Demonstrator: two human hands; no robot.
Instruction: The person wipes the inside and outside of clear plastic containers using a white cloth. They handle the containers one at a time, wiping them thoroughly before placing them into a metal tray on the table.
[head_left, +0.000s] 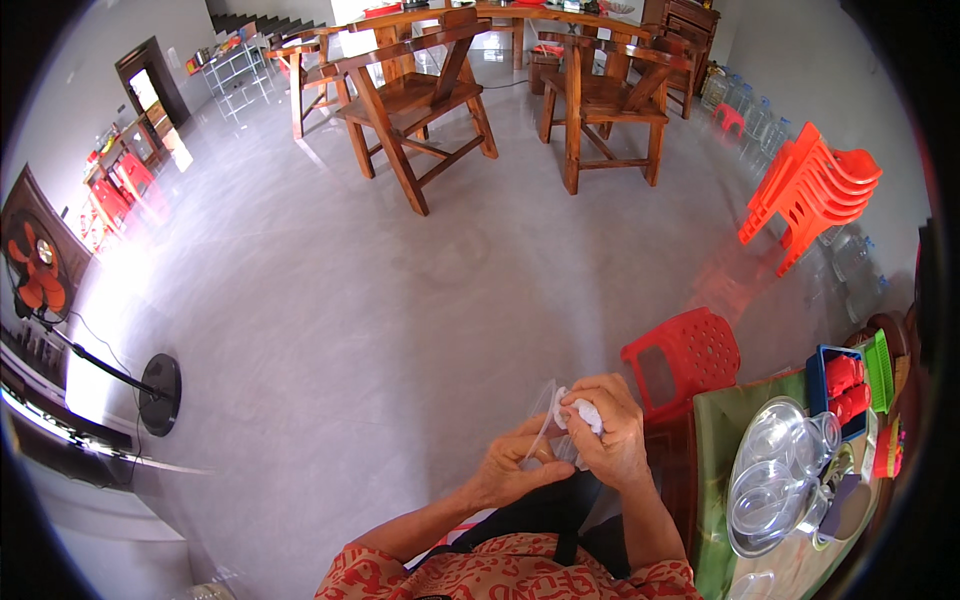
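My left hand pinches a clear plastic cup or bowl by its wall, above my lap. Against the same clear vessel, my right hand grips a crumpled white tissue or cloth; part of it shows between the fingers. The vessel's far side is hidden by my right hand. On the green-patterned table at my right lies a round metal tray. Several clear bowls or cups are heaped in it.
Beside the table stands a red plastic stool. A blue basket holds red cups, next to a green basket. Stacked orange chairs stand farther right. Wooden chairs are ahead; a pedestal fan is left.
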